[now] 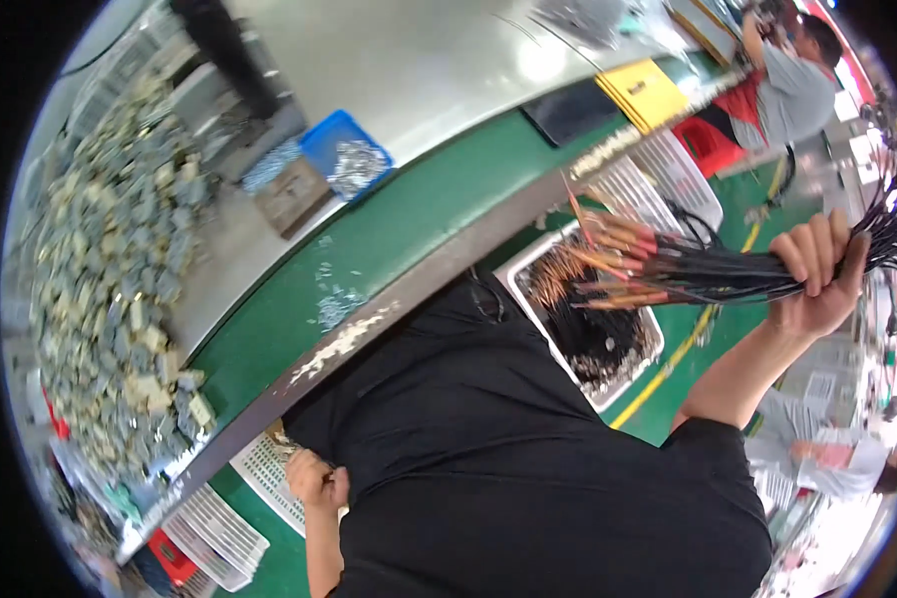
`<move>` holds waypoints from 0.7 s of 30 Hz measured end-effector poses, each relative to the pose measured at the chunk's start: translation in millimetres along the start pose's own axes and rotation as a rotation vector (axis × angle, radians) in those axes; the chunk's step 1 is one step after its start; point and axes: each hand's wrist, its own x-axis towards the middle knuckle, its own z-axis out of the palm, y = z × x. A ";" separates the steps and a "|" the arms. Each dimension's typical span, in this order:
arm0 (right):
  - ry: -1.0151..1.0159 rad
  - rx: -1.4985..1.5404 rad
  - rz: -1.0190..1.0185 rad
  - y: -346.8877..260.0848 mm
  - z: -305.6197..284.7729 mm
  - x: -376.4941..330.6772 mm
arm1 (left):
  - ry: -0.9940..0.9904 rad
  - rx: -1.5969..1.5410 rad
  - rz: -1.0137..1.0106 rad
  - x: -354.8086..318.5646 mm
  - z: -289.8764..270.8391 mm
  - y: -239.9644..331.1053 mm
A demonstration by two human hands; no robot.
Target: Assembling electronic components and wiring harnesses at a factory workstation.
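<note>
On the right, my right hand [819, 274] is raised, its fingers wrapped round a thick bundle of black wires [728, 271]. Copper-coloured and reddish ends of the bundle point left over a white crate [653, 339], and the other ends trail off to the upper right. Inside that crate lie more black wires with copper-coloured ends [558, 279]. My left hand [314, 478] is low at the left, below the bench edge, with its fingers curled closed beside a white perforated basket [269, 473]. What those fingers hold, if anything, I cannot make out.
A large heap of small grey and beige parts [120, 289] covers the bench's left side. Beside it are a blue tray [344, 149] of small metal pieces and a brown block [291, 196]. A yellow booklet [641, 95] lies farther right. Two other people [792, 95] sit at the right.
</note>
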 end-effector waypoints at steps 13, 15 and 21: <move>-0.177 0.273 0.101 181.4 260.3 44.0 | 0.371 -1.299 0.466 303.8 -34.2 144.3; -0.270 -0.012 0.019 202.9 272.3 41.0 | 0.630 -1.386 0.162 322.4 -58.0 158.1; -0.418 0.084 0.033 273.0 269.8 31.2 | 0.862 -1.769 0.621 304.4 -82.7 158.8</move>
